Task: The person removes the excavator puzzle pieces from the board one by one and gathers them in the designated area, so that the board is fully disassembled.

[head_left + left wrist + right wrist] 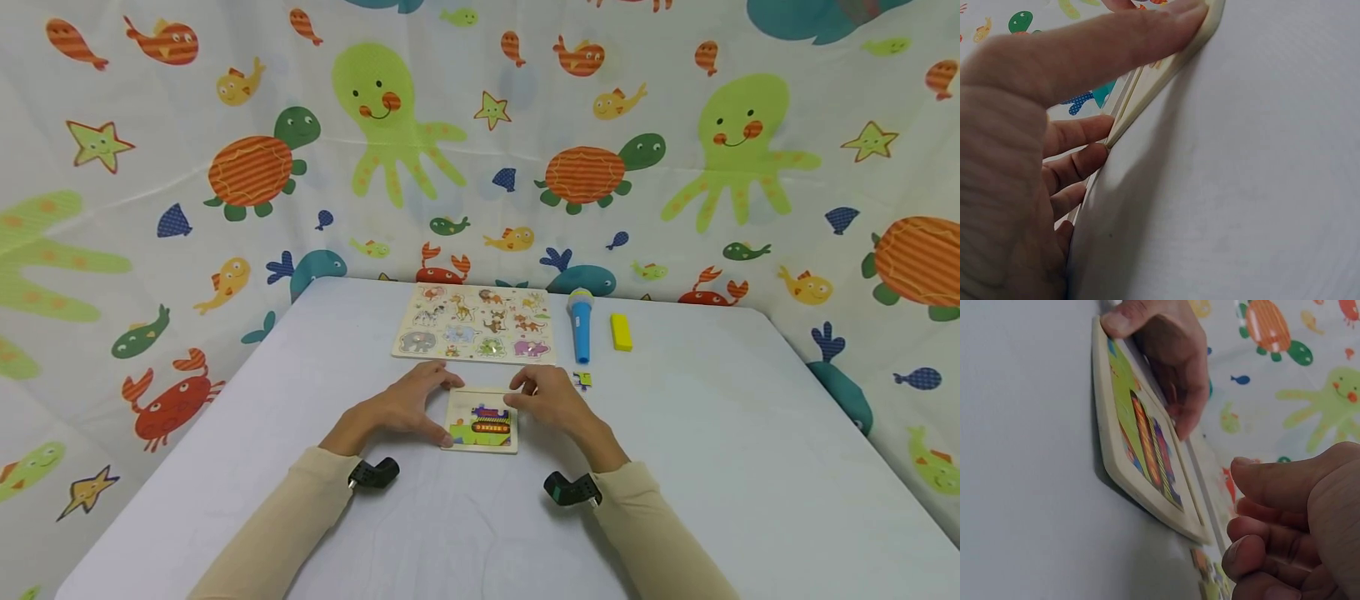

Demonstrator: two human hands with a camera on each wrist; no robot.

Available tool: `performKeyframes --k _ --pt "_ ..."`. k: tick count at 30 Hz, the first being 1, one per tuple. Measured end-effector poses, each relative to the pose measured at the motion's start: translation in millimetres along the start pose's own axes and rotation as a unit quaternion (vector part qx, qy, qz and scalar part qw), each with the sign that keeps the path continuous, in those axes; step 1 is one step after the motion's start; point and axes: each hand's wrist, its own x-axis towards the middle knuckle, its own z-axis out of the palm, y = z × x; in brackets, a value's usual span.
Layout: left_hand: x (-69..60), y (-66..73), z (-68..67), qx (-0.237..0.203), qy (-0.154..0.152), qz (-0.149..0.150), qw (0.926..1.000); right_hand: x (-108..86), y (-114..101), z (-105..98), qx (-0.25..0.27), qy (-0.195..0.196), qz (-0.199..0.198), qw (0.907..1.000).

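A small wooden jigsaw board point(459, 398) lies on the white table, with a partly filled picture of a tracked vehicle on green ground. My left hand point(408, 404) holds its left side, thumb at the near corner and fingers by the far edge. The left wrist view shows the thumb point(1141, 40) on the board's rim. At the board's upper right is my right hand point(551, 400), fingers loosely bent; in the right wrist view a gap separates the thumb point(1279, 481) from the fingers, with nothing seen between. Loose jigsaw pieces point(582, 381) lie just beyond this hand.
Behind the small board lies a larger wooden animal puzzle point(472, 323). To its right are a blue toy microphone point(581, 329) and a yellow block point(621, 332). A curtain printed with sea animals point(487, 167) hangs behind the table point(712, 433).
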Motion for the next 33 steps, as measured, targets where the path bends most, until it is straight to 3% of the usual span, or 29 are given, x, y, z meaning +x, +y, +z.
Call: performKeyframes --k 13,23,33 --pt "0.2 -0.9 -0.4 0.0 0.004 0.003 1.0 -0.3 -13.4 24.0 -0.018 -0.032 -0.04 0.9985" --pt "0.2 -2.6 0.1 -0.007 0.005 0.001 1.0 -0.6 -23.3 36.8 -0.052 -0.04 -0.013 0.9977" --pt "1.4 -5.0 0.5 -0.012 0.004 0.005 0.9999 -2.1 -24.4 41.4 -0.06 -0.031 -0.016 0.9976"
